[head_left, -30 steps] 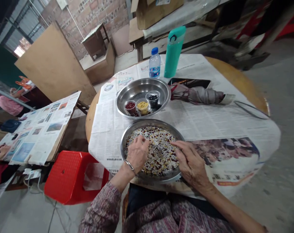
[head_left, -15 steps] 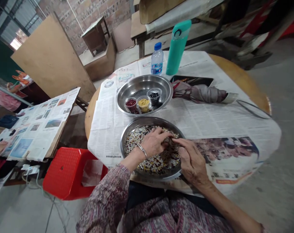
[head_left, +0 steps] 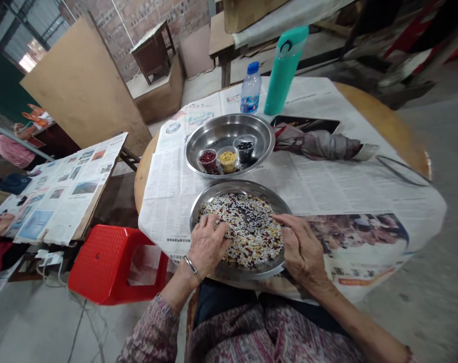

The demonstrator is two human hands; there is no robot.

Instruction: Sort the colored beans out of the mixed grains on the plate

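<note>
A steel basin (head_left: pixel 244 186) in front of me holds a spread of mixed white, yellow, dark red and black grains and beans (head_left: pixel 251 227). Over its left side is my left hand (head_left: pixel 209 243), a bracelet on the wrist, fingers apart at the beans and nothing visibly held. My right hand (head_left: pixel 303 249) lies over the right rim, its fingers stretched inward above the beans, thumb apart from them. Behind sits a second steel basin (head_left: pixel 204 132) with three clear cups: red beans (head_left: pixel 207 160), yellow beans (head_left: pixel 227 159) and black beans (head_left: pixel 245 149).
Newspaper (head_left: pixel 168 201) covers the round table. Toward the back stand a water bottle (head_left: pixel 250 91) and a teal bottle (head_left: pixel 285 70), near a folded umbrella (head_left: pixel 319 143) and a dark phone-like slab (head_left: pixel 327 124). A red stool (head_left: pixel 104 267) is at left, beside another papered table (head_left: pixel 68 196).
My left hand has moved left and toward me from the middle of the near basin, uncovering the beans there. My right hand stays at the right rim. The view has shifted slightly.
</note>
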